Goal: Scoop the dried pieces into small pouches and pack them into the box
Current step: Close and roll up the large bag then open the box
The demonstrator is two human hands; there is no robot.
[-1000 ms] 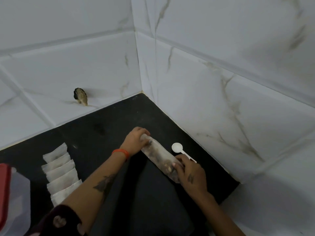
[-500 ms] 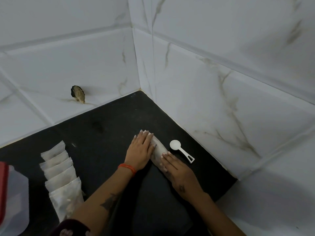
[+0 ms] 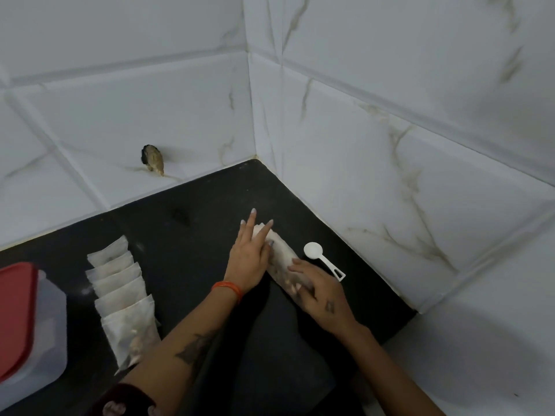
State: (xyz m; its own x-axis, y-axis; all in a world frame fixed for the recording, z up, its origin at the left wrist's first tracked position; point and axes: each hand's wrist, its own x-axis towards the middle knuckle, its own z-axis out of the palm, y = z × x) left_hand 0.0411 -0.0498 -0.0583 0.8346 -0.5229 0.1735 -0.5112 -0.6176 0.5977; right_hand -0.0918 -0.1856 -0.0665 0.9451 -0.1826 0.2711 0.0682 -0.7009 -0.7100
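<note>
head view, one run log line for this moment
left hand: flat on pouch | right hand: pressing pouch | scoop: idle on counter

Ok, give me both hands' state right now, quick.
Left hand: open, fingers straight, pressing flat on the rolled bag.
Right hand: open, fingers resting on the bag's near end.
</note>
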